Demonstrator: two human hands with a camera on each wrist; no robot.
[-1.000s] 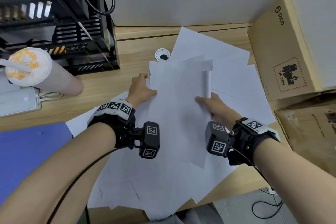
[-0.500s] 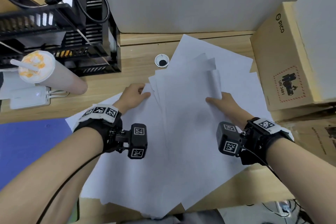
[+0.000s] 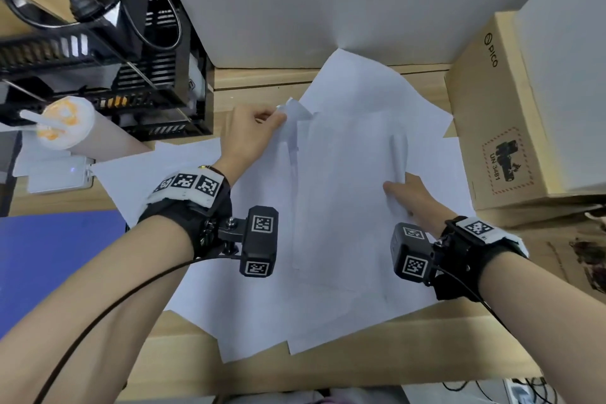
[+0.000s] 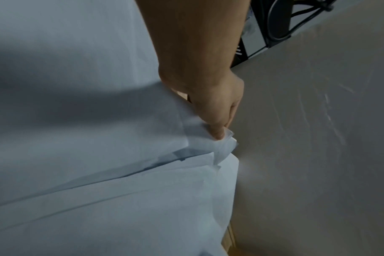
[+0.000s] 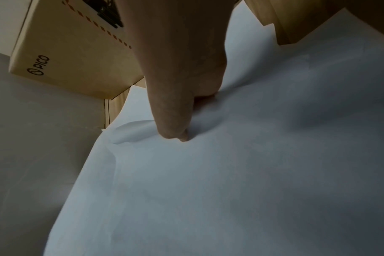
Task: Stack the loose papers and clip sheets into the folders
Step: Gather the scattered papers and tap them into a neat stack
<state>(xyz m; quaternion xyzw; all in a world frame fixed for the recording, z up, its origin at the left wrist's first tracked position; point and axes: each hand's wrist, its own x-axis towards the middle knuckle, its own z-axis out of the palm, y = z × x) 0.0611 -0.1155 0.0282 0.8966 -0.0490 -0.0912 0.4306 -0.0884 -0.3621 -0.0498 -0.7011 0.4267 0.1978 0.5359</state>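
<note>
Several loose white paper sheets (image 3: 341, 207) lie fanned and overlapping on the wooden desk (image 3: 262, 377). My left hand (image 3: 252, 131) pinches the raised far-left corner of the sheets (image 4: 225, 143) between thumb and fingers. My right hand (image 3: 406, 197) grips the right edge of the top sheets, thumb on top (image 5: 173, 128), where the paper curls upward (image 3: 398, 154). A blue folder (image 3: 55, 266) lies flat at the left edge of the desk, partly under my left forearm.
A black wire rack (image 3: 108, 75) with cables stands at the back left. A cup with a straw (image 3: 62, 123) and a white power strip (image 3: 55, 174) sit beside it. A PICO cardboard box (image 3: 501, 131) stands at the right, another carton (image 3: 577, 249) below it.
My left hand moved farther back along the sheets and lifted their far-left corner. My right hand kept hold of the right edge. The sheets shifted slightly toward the wall.
</note>
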